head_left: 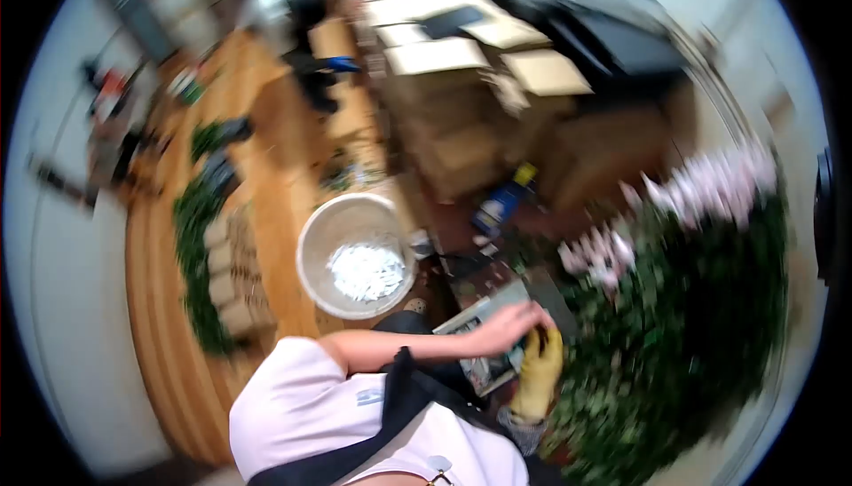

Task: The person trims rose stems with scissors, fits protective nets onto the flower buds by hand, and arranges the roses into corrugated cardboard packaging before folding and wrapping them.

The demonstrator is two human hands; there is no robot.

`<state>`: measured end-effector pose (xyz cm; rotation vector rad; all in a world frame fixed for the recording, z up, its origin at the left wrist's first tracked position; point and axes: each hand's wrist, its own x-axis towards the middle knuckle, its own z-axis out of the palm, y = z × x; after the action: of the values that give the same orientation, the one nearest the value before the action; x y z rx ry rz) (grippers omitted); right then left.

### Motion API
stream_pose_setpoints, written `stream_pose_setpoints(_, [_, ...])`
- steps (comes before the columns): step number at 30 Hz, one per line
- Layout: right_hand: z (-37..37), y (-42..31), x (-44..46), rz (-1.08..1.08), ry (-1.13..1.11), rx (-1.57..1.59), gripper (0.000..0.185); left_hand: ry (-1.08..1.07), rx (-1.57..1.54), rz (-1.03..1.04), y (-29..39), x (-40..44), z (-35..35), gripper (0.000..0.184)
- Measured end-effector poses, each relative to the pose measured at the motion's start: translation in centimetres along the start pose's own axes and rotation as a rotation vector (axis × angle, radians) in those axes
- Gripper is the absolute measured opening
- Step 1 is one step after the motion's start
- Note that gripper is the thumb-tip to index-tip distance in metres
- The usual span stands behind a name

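My left hand is bare and reaches across in front of my body. Its fingertips are drawn together and meet the fingers of my right hand, which wears a yellow glove. The fingers of both look closed, but blur hides whatever is between them. Beneath the hands lies a flat light-edged tray or box with small items in it, too smeared to name. Right beside the gloved hand rises a large heap of leafy green stems, topped by pale pink flowers.
A white bucket holding many small white pieces stands to my left. Paper-wrapped green bundles lie on the wooden floor. Ahead are open cardboard boxes and a blue-and-yellow pack. Another person is farther off.
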<state>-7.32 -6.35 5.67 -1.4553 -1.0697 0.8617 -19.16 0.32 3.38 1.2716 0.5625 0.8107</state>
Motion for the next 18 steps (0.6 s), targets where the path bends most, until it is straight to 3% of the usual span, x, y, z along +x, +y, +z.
stream_pose_setpoints(2, [0.5,-2.8,-1.0,-0.150,0.176,-0.636,0.051,0.191,0.118,0.066,0.2,-0.2,1.0,0.032])
stream_pose_setpoints(4, [0.1,-4.0,-1.7,-0.110,0.161,-0.756,0.057,0.234,0.143,0.023,0.2,0.5,1.3,0.028])
stream_pose_setpoints(6, [0.0,-1.2,-2.5,-0.070,0.085,-0.557,0.062,0.126,0.094,-0.126,-0.6,0.6,2.2,0.029])
stream_pose_setpoints(7, [-0.3,0.8,-3.2,0.004,0.101,-0.422,0.066,0.066,0.225,-0.122,0.9,0.8,3.1,0.031])
stream_pose_setpoints(8, [-1.2,0.6,-3.3,0.135,0.074,-0.149,0.070,0.007,0.270,-0.135,1.2,0.9,4.0,0.039])
stream_pose_setpoints(11, [-3.2,2.3,-3.6,0.222,0.091,0.221,0.076,-0.096,0.518,-0.066,0.8,1.9,5.7,0.055])
stream_pose_setpoints(13, [-5.1,1.3,-3.6,0.313,0.030,0.485,0.075,-0.207,0.515,-0.013,0.5,2.8,6.2,0.053])
stream_pose_setpoints(16, [-9.3,-0.6,-2.3,0.117,0.080,0.636,0.067,-0.244,0.292,-0.033,1.1,4.0,7.3,0.054])
stream_pose_setpoints(18, [-12.7,-0.3,0.0,0.032,0.231,0.751,0.071,-0.260,0.418,-0.001,-0.3,4.1,6.4,0.051])
